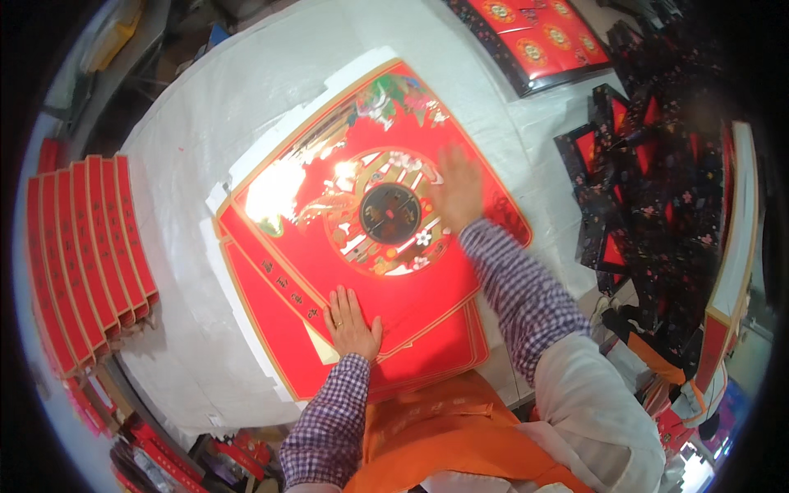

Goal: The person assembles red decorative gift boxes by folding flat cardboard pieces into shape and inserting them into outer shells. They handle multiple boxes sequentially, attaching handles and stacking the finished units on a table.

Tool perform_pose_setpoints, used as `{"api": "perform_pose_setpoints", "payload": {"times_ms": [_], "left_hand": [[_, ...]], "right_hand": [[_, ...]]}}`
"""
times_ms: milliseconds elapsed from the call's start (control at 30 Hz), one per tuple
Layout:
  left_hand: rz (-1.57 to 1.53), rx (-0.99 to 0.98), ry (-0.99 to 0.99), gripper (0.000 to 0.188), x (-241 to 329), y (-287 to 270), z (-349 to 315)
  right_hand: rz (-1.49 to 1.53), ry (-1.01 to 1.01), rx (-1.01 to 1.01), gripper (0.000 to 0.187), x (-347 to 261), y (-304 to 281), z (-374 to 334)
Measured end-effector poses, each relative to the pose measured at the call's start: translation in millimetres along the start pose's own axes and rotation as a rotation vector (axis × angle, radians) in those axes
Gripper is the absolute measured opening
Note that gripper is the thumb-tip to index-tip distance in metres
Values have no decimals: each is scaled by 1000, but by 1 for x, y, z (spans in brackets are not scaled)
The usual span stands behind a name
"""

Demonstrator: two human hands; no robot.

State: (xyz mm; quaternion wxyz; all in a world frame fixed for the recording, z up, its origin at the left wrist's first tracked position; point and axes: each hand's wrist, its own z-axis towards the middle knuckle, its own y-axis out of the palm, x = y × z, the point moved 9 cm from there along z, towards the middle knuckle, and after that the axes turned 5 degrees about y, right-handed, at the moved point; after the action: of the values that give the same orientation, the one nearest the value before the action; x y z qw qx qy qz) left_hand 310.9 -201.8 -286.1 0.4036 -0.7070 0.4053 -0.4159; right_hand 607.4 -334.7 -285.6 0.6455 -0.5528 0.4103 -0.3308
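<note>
A large glossy red printed card (300,251) lies before me, with gold patterns, flowers and a round dark centre. It rests askew over a second red board (267,329), whose gold-lined edges show at the left and near sides. White margins stick out beyond the printed parts. My left hand (352,327) presses flat on the card's near edge, fingers stretched out, a ring on one finger. Farther off and to the right, my right hand (459,189) lies flat over the card beside the round centre, its fingers extended and somewhat blurred. Neither hand grips anything.
The work table has a whitish cover (185,271). A row of red boxes or panels (86,255) stands at the left. Black floral boxes with red insides (649,189) crowd the right. A black tray with red packets (542,45) is at the far right.
</note>
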Motion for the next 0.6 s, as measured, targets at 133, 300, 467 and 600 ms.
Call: {"api": "perform_pose_setpoints", "payload": {"times_ms": [133,300,467,600], "left_hand": [[22,-12,-9,87,2,5,-3],[17,5,-5,88,1,5,-4],[38,20,22,89,2,4,-4],[62,31,27,90,1,4,-2]], "right_hand": [[187,-175,-178,74,-81,-13,-29],[129,-222,-63,72,-81,-7,36],[30,-208,74,64,-33,12,146],[73,-299,181,63,7,3,129]]}}
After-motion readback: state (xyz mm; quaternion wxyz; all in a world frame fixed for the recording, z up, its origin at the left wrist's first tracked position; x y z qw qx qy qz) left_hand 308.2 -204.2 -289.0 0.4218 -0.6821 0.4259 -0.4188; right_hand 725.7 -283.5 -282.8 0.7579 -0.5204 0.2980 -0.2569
